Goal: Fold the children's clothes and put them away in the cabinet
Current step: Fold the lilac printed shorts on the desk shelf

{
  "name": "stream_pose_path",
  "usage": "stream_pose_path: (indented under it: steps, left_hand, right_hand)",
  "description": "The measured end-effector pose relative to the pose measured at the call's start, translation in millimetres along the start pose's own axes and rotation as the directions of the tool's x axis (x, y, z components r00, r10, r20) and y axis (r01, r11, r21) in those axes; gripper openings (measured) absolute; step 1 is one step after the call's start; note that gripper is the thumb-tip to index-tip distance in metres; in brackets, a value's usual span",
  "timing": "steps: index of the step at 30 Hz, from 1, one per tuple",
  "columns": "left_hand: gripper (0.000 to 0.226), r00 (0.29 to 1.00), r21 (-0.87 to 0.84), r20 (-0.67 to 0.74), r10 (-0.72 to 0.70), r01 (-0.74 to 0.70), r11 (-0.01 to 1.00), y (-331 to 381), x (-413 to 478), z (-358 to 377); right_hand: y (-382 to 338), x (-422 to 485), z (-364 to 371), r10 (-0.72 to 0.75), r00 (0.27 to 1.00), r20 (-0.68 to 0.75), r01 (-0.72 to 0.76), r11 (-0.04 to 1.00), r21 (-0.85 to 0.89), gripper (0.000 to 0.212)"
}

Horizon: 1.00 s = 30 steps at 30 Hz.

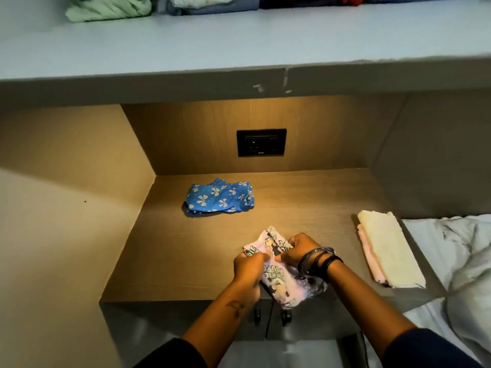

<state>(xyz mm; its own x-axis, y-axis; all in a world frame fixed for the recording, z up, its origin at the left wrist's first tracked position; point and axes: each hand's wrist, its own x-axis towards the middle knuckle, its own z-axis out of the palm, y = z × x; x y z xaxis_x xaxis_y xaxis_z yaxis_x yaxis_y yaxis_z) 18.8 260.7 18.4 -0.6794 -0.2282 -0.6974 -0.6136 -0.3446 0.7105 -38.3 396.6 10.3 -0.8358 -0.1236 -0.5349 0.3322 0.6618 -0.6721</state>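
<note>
A small pink printed garment lies at the front edge of the wooden counter, partly hanging over it. My left hand grips its left side with curled fingers. My right hand, with bangles on the wrist, pinches the cloth's upper part. A folded blue garment with white bows rests further back on the counter. A folded cream and pink stack lies at the counter's right end.
A pale shelf above holds folded clothes, green at left and blue and white ones beside it. A black socket plate sits in the back wall. White bedding lies right. Cabinet door knobs show under the counter.
</note>
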Motion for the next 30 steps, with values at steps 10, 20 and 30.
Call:
stream_pose_path:
  steps: [10,20,30]
  left_hand:
    - [0.046,0.861,-0.124,0.505,0.057,0.007,0.992,3,-12,151]
    - [0.086,0.727,0.627,0.480,0.491,-0.676,0.387,-46,4,224]
    - [0.054,0.353,0.458,0.880,0.317,-0.807,-0.373,-59,29,212]
  right_hand:
    - [77,-77,-149,0.066,0.929,-0.364,0.110,0.890,0.443,0.015]
    - [134,-26,-170,0.192,0.773,-0.605,-0.111,0.979,0.170,0.030]
    - [173,-25,-133,-0.300,0.804,-0.513,-0.090,0.793,-0.603,0.057]
